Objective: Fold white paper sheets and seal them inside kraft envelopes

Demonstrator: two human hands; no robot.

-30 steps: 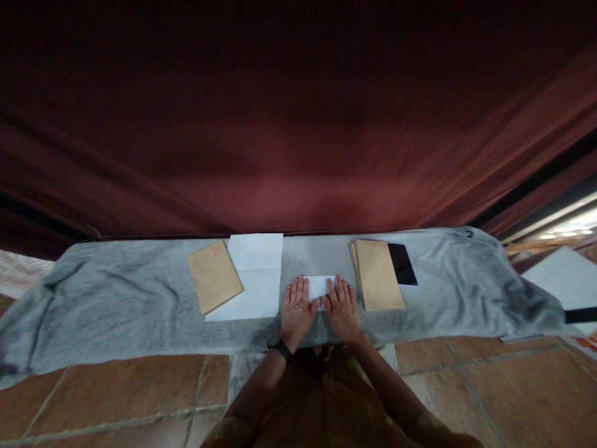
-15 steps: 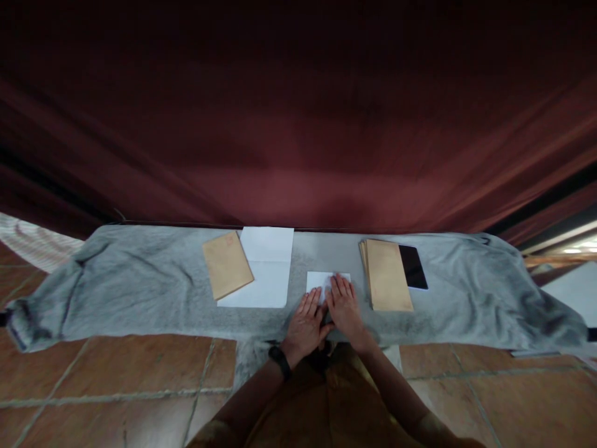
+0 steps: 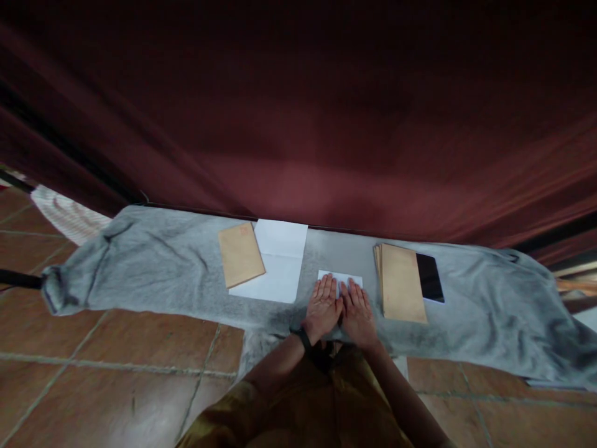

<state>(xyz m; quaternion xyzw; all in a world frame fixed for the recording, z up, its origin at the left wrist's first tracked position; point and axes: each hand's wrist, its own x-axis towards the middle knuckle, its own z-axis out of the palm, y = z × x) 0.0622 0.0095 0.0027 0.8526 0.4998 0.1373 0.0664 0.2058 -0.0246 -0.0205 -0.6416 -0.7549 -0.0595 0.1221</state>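
Both palms lie flat on a small folded sheet of white paper point(image 3: 342, 275), and only its far strip shows past the fingers. My left hand point(image 3: 323, 306), with a dark band at its wrist, covers the left part, fingers stretched out. Beside it my right hand point(image 3: 358, 312) presses on the right part, its fingers straight as well. To the right lies a stack of brown envelopes point(image 3: 402, 283), partly over a dark-screened phone or tablet point(image 3: 430, 278). On the left, more brown envelopes point(image 3: 241, 255) rest on larger creased white sheets point(image 3: 284, 261).
A grey cloth point(image 3: 158, 267) drapes the narrow table, hanging over its front edge. A dark red curtain point(image 3: 298, 149) rises directly behind the table. Terracotta floor tiles point(image 3: 121, 386) lie below, and a striped light fabric point(image 3: 69, 214) is at the far left.
My hands have come level beside each other on the folded paper; the left has moved over its left part. The whole view has shifted and tilted slightly.
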